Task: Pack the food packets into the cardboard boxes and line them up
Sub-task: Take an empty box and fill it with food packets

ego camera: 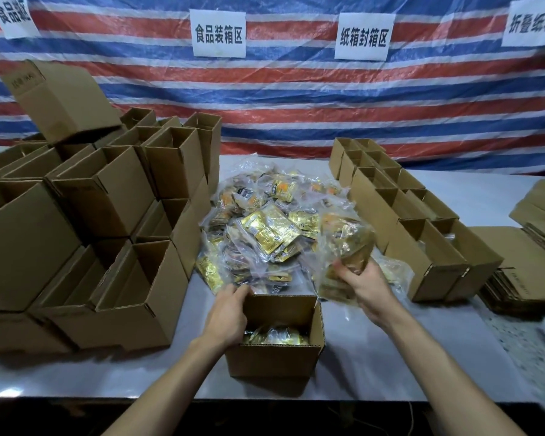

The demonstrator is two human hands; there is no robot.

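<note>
An open cardboard box (274, 360) stands on the table in front of me, with gold food packets (276, 336) lying inside. My left hand (227, 316) grips the box's left wall at its far corner. My right hand (364, 286) holds a clear bag of gold packets (346, 247), lifted to the right of the box. Behind the box lies a big heap of food packets (265, 221) in clear wrapping.
Stacks of open cardboard boxes (107, 234) fill the left of the white table (375, 366). A double row of open boxes (422, 228) runs along the right. Flattened cartons (523, 272) lie at the far right. A striped tarp (296, 99) with signs hangs behind.
</note>
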